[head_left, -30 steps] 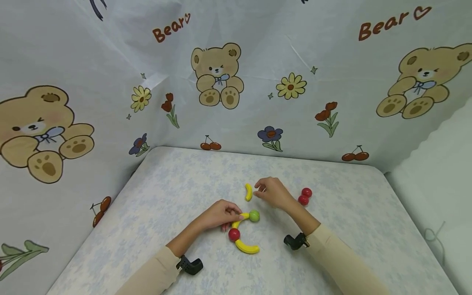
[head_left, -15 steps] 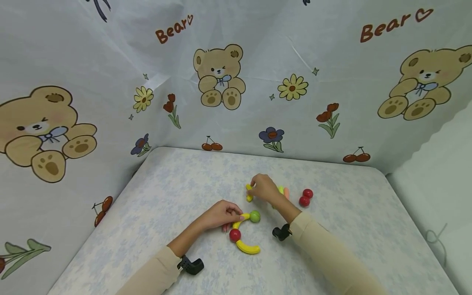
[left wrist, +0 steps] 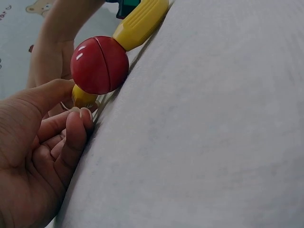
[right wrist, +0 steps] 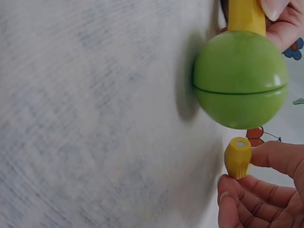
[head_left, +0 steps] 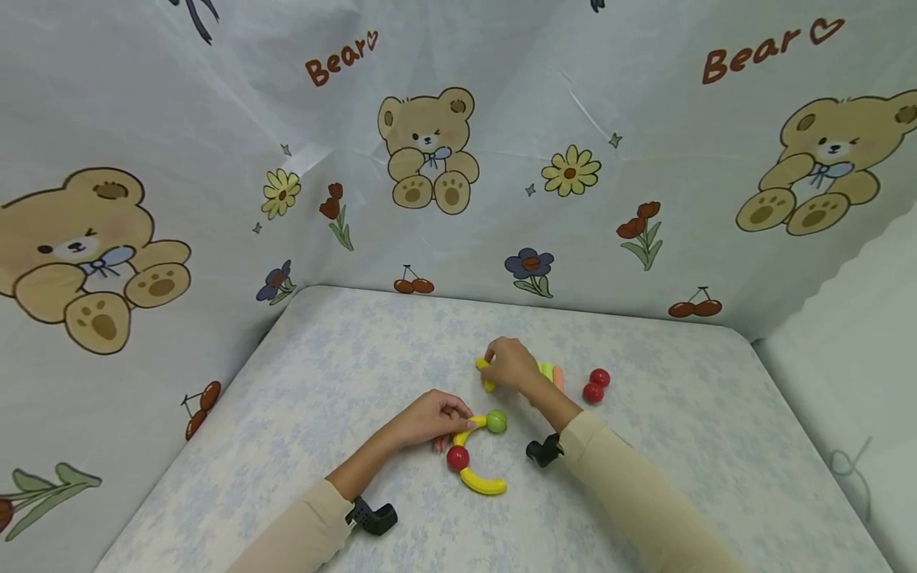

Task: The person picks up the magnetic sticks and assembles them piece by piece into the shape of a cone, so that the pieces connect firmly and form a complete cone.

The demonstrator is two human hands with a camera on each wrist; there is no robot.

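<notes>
My left hand [head_left: 430,417] pinches a yellow curved rod [head_left: 462,435] between thumb and fingers, low over the table. That rod joins a green ball [head_left: 497,422] at its far end to a red ball [head_left: 458,458] at its near end. From the red ball a second yellow curved rod [head_left: 483,483] sweeps round to the right, forming a C shape. Beyond the green ball, my right hand [head_left: 511,364] grips a loose yellow curved rod [right wrist: 237,159]. The right wrist view shows this rod's end, with a small grey disc, facing the green ball across a gap.
Two red balls [head_left: 597,385] lie together right of my right hand. Beside its wrist lie straight sticks, a yellow-green one [head_left: 548,372] and an orange one [head_left: 558,378], partly covered by the forearm. A bear-print cloth [head_left: 458,239] hangs behind the table.
My right hand has moved left onto the loose yellow curved rod and taken hold of it, uncovering the straight sticks. My left hand keeps its place on the joined rod.
</notes>
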